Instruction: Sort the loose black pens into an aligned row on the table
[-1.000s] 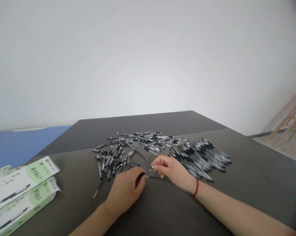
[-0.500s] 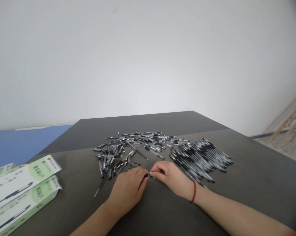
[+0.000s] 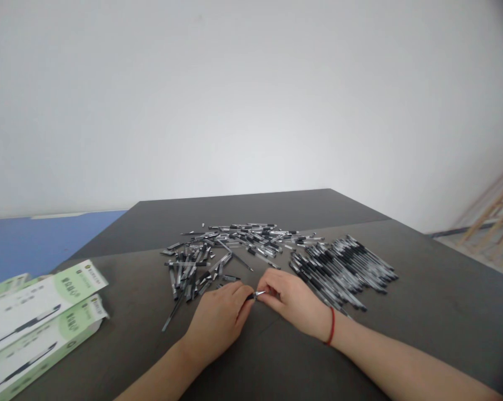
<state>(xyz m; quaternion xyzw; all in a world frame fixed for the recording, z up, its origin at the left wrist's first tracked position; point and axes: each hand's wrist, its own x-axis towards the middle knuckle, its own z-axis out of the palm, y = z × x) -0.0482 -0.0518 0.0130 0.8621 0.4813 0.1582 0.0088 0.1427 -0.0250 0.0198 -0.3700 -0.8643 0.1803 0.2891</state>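
Over the surface (image 3: 427, 317), between its left and right edges and toward the near one, the left hand (image 3: 220, 314) has its fingers curled around a black-gripped pen (image 3: 250, 297), while the right hand (image 3: 295, 303) pinches the pen's silver tip between thumb and forefinger. Loose pen parts (image 3: 191, 273) lie scattered beyond the left hand, a slanting row of pens (image 3: 339, 270) lies nearer the right edge, and green-and-white boxes (image 3: 38, 312) fill the near left corner.
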